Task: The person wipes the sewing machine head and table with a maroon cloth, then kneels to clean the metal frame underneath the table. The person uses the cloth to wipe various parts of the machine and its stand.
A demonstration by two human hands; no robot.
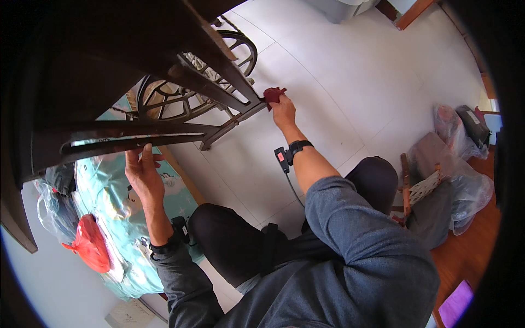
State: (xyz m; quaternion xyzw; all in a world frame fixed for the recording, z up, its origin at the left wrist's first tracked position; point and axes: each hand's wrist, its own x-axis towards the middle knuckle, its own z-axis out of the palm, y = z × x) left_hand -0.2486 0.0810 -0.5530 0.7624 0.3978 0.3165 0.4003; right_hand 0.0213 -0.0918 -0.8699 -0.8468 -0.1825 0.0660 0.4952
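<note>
A dark red cloth is bunched in my right hand, beside the lower corner of a dark frame leg. This leg belongs to a dark piece of furniture with slotted legs, which looks like a treadle sewing machine stand. My left hand touches the edge of the other slotted leg, with the thumb on it and the fingers partly hidden. A spoked metal wheel and a second spoked round part sit between and behind the legs. The crossbar joins the two legs.
On the left is a bed with a teal patterned cover, bearing a red plastic bag. To the right, a chair with a woven seat stands by clear plastic bags. A grey bin stands on the tiled floor.
</note>
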